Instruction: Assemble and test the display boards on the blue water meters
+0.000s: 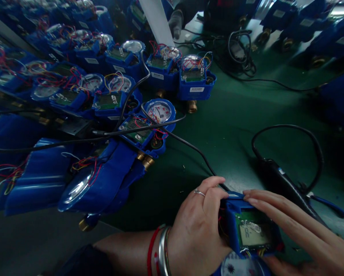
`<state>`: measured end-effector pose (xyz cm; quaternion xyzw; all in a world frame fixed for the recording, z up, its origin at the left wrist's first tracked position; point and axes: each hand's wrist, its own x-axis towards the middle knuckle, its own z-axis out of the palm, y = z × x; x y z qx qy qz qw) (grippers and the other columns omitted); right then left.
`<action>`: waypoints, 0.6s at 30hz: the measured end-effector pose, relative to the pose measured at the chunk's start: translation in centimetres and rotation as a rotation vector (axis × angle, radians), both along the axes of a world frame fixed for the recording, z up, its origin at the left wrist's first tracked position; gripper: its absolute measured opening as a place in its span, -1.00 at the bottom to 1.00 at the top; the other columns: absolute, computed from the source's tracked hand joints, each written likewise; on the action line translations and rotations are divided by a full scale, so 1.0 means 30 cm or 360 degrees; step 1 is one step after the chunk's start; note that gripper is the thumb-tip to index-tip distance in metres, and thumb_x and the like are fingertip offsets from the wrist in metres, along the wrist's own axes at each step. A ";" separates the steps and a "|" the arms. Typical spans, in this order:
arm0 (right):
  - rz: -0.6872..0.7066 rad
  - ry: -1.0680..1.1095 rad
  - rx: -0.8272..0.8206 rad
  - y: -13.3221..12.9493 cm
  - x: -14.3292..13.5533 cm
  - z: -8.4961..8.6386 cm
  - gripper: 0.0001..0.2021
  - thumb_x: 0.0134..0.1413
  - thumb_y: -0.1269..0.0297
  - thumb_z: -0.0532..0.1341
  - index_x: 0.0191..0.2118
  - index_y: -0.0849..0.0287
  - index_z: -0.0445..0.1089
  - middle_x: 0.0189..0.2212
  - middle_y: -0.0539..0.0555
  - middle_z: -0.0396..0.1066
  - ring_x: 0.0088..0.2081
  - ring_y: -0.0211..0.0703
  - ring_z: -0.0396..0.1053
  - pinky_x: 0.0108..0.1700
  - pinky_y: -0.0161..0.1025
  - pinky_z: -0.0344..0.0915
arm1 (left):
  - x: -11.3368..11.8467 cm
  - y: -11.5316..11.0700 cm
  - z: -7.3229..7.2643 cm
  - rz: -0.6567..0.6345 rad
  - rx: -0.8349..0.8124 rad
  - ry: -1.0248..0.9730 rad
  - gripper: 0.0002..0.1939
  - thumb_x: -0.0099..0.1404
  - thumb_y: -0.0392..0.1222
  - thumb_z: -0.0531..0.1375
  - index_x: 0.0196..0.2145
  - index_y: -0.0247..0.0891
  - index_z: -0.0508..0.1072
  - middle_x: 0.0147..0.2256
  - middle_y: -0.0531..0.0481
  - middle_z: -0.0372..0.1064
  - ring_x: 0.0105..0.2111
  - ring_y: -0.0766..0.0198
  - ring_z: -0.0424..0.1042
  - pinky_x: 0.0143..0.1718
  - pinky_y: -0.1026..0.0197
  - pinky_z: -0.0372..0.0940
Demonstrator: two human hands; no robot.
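A blue water meter [232, 216] is at the bottom right, its housing uncovered. Inside it I see a green circuit board with a small grey display [255, 234] and some thin wires below. My left hand [199, 226], with a ring and bracelets, is wrapped round the meter's left side, fingertips on its far edge. On the opposite side my right hand [301, 230] grips the housing, its long fingers stretched along the far corner and its thumb partly hidden near the bottom. The meter's round dial [232, 264] is cut off by the frame's lower edge.
Many similar open meters [160, 115] with loose wires crowd the left and back of the green table [218, 115]. A black cable [197, 147] runs towards my hands. To the right lies a black rod-shaped tool [281, 180] with a looped cord. More meters [338, 99] line the right side.
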<state>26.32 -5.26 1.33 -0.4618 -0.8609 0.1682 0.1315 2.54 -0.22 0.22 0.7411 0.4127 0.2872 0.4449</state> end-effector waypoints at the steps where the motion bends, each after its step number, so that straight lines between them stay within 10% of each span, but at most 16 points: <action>1: 0.0008 -0.0020 -0.0019 0.005 0.002 0.000 -0.26 0.14 0.29 0.21 0.40 0.16 -0.06 0.33 0.10 0.01 0.25 -0.05 0.17 0.29 -0.22 0.18 | -0.002 0.002 0.002 -0.0015 -0.0007 -0.0006 -0.50 0.10 -0.23 0.33 -0.04 -0.31 0.27 0.13 -0.29 0.27 0.14 0.03 0.34 0.13 0.02 0.33; 18: -0.0179 0.0033 -0.0058 0.042 -0.063 0.020 -0.38 0.19 0.15 0.19 0.32 0.02 0.03 0.21 0.15 0.17 0.15 -0.05 0.33 0.11 -0.24 0.40 | -0.078 0.086 0.028 -0.0499 -0.0191 -0.0104 -0.31 0.10 -0.34 0.31 0.17 -0.42 0.21 0.21 -0.30 0.16 0.25 0.08 0.17 0.31 0.08 0.10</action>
